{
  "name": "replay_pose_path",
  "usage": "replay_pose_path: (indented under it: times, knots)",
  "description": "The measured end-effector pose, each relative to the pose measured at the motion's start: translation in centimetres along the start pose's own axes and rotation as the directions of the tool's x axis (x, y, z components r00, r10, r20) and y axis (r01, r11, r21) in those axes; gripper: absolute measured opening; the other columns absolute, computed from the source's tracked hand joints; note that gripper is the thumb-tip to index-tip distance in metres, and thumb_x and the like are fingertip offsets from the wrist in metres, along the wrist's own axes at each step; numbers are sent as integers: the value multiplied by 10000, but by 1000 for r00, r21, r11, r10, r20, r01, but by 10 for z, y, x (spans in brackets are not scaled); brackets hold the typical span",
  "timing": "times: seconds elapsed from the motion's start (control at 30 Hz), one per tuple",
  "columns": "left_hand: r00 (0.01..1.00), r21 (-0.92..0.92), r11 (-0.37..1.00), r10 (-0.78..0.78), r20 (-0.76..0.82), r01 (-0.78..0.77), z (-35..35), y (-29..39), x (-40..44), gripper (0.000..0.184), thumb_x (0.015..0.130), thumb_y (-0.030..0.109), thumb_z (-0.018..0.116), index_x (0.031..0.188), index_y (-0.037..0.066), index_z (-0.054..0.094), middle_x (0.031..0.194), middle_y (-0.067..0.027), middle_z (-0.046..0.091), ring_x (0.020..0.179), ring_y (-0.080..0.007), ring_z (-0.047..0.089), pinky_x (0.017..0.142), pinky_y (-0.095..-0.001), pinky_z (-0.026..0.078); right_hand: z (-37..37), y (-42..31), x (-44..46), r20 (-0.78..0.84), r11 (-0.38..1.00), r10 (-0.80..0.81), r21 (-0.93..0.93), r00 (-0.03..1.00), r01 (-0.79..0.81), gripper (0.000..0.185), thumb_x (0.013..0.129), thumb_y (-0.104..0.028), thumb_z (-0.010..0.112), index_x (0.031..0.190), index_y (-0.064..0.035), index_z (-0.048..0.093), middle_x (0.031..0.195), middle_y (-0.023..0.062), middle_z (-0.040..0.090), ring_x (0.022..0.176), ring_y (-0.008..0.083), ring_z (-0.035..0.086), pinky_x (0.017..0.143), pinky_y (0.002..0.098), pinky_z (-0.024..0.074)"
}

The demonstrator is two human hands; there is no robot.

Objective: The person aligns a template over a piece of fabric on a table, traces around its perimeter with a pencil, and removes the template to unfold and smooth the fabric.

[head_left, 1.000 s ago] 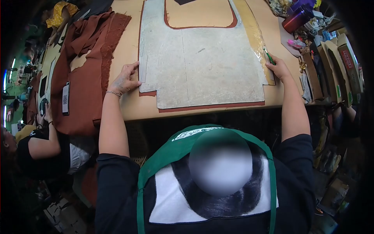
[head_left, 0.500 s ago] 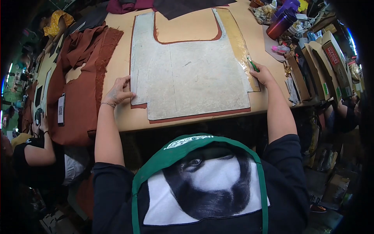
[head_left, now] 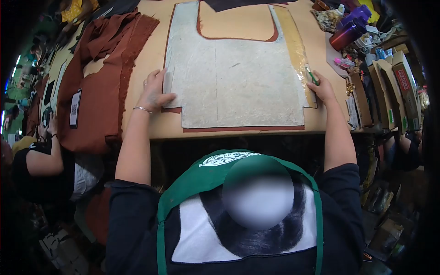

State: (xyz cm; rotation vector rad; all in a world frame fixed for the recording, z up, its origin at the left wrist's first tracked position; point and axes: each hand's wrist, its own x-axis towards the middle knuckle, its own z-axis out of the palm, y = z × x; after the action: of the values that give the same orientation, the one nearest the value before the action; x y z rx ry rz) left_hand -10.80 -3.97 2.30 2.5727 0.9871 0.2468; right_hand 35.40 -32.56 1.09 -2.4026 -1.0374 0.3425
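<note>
A large grey-white pattern board [head_left: 243, 82] with a U-shaped cutout lies flat on reddish-brown material [head_left: 243, 129], which shows as a thin rim along its edges. Yellowish clear tape [head_left: 294, 46] covers the board's right side. My left hand [head_left: 156, 91] holds the board's lower left edge, thumb on top. At the lower right edge, my right hand [head_left: 322, 87] has its fingers closed around a green pen-like tool [head_left: 313, 78], whose tip points up and left over the tape.
Reddish-brown cloth [head_left: 98, 91] with a phone-like object [head_left: 74, 108] lies at the left. On the right are a red and purple tumbler [head_left: 348, 34], a pink item [head_left: 343, 63] and cardboard boxes [head_left: 403, 85]. Other people are at the left and right edges.
The view has shifted, first down and left, then back. My left thumb now lies further over the board's edge. My right hand still holds the green tool.
</note>
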Motion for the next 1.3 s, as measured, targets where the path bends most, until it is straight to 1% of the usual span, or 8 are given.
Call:
replay_pose_path:
  times: [0.07, 0.17, 0.27, 0.37, 0.47, 0.57, 0.8, 1.3]
  knots:
    - [998, 132, 990, 51, 43, -56, -3, 31, -6, 905, 565, 433, 735, 1311, 120, 328, 1341, -190, 264, 1261, -362, 210, 1005, -492, 221, 1, -19, -16, -213, 998, -45, -45, 976, 36, 317, 780, -125, 605, 1058, 19, 558, 715, 23, 555, 587, 143, 495, 645, 235, 421]
    - [980, 205, 978, 1, 197, -42, 6, 71, -20, 947, 555, 541, 697, 1345, 218, 287, 1422, -143, 151, 1311, -366, 78, 987, -589, 131, 20, -60, -47, -18, 760, 161, 640, 987, -112, 318, 816, -252, 546, 1004, 2, 579, 832, 59, 586, 717, 184, 532, 699, 278, 438]
    - [964, 198, 979, -15, 264, -39, 22, 66, -20, 976, 532, 652, 638, 1353, 280, 263, 1446, -103, 91, 1329, -334, 2, 980, -631, 64, 68, -160, -119, 70, 709, -242, 694, 968, 127, 426, 915, -351, 323, 967, -21, 588, 847, 62, 519, 858, 173, 475, 795, 306, 378]
    - [974, 215, 975, 6, 228, -56, 25, 62, -21, 990, 525, 673, 624, 1358, 289, 250, 1449, -87, 84, 1330, -324, 11, 980, -631, 64, 112, -209, -160, 340, 615, -370, 787, 865, -46, 271, 898, -251, 444, 888, -3, 553, 794, 63, 511, 754, 143, 497, 701, 278, 413]
    - [977, 222, 973, 15, 214, -63, 26, 61, -23, 983, 527, 684, 612, 1356, 300, 248, 1449, -77, 91, 1332, -317, 18, 982, -628, 73, 162, -224, -165, 119, 521, -495, 834, 861, 184, 148, 836, -147, 553, 814, -4, 519, 776, 61, 514, 684, 117, 497, 630, 247, 418]
    - [977, 229, 971, 26, 211, -75, 30, 57, -21, 990, 514, 692, 612, 1353, 317, 245, 1447, -71, 103, 1331, -318, 23, 987, -622, 82, 173, -238, -173, 145, 415, -457, 907, 878, 66, 134, 778, -91, 607, 771, -12, 499, 753, 59, 516, 661, 106, 497, 604, 235, 419]
    - [983, 252, 966, 15, 185, -62, 33, 57, -21, 1010, 475, 660, 638, 1347, 335, 247, 1446, -61, 110, 1330, -318, 40, 992, -621, 80, 182, -253, -183, -39, 602, -490, 707, 871, 371, 141, 732, -53, 639, 799, -10, 522, 796, 99, 612, 663, 138, 569, 576, 264, 448]
    - [982, 287, 956, 12, 191, -67, 31, 62, -22, 1081, 440, 724, 627, 1357, 307, 234, 1445, -63, 108, 1326, -321, 51, 965, -640, 112, 148, -219, -169, -119, 685, -554, 497, 824, 532, 117, 642, -54, 645, 683, -65, 536, 644, 75, 535, 694, 258, 513, 634, 347, 425]
